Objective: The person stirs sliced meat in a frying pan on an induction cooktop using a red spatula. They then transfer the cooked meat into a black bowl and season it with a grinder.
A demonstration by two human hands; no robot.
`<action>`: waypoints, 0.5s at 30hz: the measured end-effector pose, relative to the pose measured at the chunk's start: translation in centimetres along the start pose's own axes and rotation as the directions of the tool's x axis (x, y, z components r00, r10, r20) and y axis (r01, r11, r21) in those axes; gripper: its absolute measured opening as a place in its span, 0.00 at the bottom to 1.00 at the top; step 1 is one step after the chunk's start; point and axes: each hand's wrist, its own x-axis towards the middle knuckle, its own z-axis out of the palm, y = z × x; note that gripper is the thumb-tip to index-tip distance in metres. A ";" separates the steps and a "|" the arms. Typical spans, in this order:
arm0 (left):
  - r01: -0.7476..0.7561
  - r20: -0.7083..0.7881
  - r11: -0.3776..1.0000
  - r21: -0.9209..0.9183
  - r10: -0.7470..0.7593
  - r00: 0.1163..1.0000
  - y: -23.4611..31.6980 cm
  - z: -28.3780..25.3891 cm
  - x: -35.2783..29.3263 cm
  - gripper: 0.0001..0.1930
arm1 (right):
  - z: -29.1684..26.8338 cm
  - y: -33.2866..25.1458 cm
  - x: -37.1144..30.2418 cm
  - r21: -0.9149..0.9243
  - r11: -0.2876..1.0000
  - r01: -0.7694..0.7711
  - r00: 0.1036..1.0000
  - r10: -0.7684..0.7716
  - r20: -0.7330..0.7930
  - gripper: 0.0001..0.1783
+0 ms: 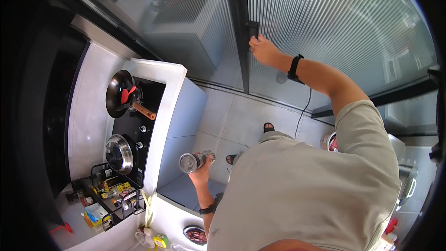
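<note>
My left hand is wrapped around a clear cylindrical cup, held over the floor beside the counter corner. The cup's round end points left; I cannot make out what is inside. Reaching up and forward, my right hand has its fingers closed on the black door handle. That handle sits on the dark upright frame of a ribbed glass sliding door. Both wrists wear a black band.
On the left, a black stove bears a wok with a red spatula and a lidded steel pan. A rack of seasonings stands nearer. A dark plate of food lies on the counter. A cord trails across the floor.
</note>
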 end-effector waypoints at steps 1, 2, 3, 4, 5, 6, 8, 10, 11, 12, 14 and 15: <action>0.015 0.002 1.000 -0.014 -0.015 1.000 0.7 1.5 0.0 0.27 | 0.7 0.3 0.3 0.019 1.000 0.012 0.999 -0.012 -0.038 0.13; 0.029 0.004 0.999 -0.029 -0.029 1.000 1.3 3.1 -0.1 0.27 | 1.2 0.6 0.4 0.035 0.999 0.026 0.997 -0.023 -0.075 0.13; 0.030 0.002 0.999 -0.042 -0.030 1.000 2.0 4.8 -0.3 0.28 | 1.8 1.0 0.4 0.042 0.999 0.032 0.994 -0.028 -0.110 0.13; 0.029 0.003 0.998 -0.053 -0.029 1.000 2.7 6.2 -0.4 0.28 | 2.1 1.0 0.2 0.052 0.998 0.037 0.989 -0.029 -0.143 0.13; 0.009 0.000 0.997 -0.071 -0.009 1.000 3.4 7.5 -0.1 0.28 | 2.3 1.2 0.0 0.058 0.998 0.037 0.984 -0.026 -0.177 0.12; -0.006 -0.003 0.999 -0.046 0.006 1.000 4.2 8.8 0.2 0.27 | 2.4 1.5 -0.3 0.064 0.998 0.026 0.970 -0.010 -0.243 0.12; -0.050 -0.016 0.998 -0.028 0.050 0.999 5.5 11.0 -0.1 0.27 | 2.6 1.7 -0.8 0.055 0.998 0.019 0.970 -0.005 -0.242 0.12; -0.012 0.026 1.000 0.018 0.011 1.000 6.4 12.0 -0.5 0.27 | 2.8 1.7 -1.4 0.082 0.997 0.017 0.971 0.003 -0.239 0.11; 0.003 0.043 1.000 0.024 -0.004 0.999 6.7 12.5 -0.4 0.26 | 3.0 1.8 -1.6 0.109 0.994 0.008 0.972 0.018 -0.234 0.11; -0.009 0.042 0.999 0.050 0.006 0.999 6.9 13.0 -0.4 0.26 | 3.2 1.8 -2.1 0.137 0.991 -0.001 0.974 0.032 -0.225 0.11; 0.018 0.084 0.999 0.051 -0.022 0.996 7.2 13.6 0.0 0.25 | 3.8 1.8 -3.6 0.186 0.982 -0.017 0.976 0.057 -0.208 0.11; 0.024 0.104 0.999 0.038 -0.028 0.994 7.3 13.8 0.1 0.25 | 4.1 1.7 -4.6 0.207 0.978 -0.023 0.977 0.066 -0.203 0.11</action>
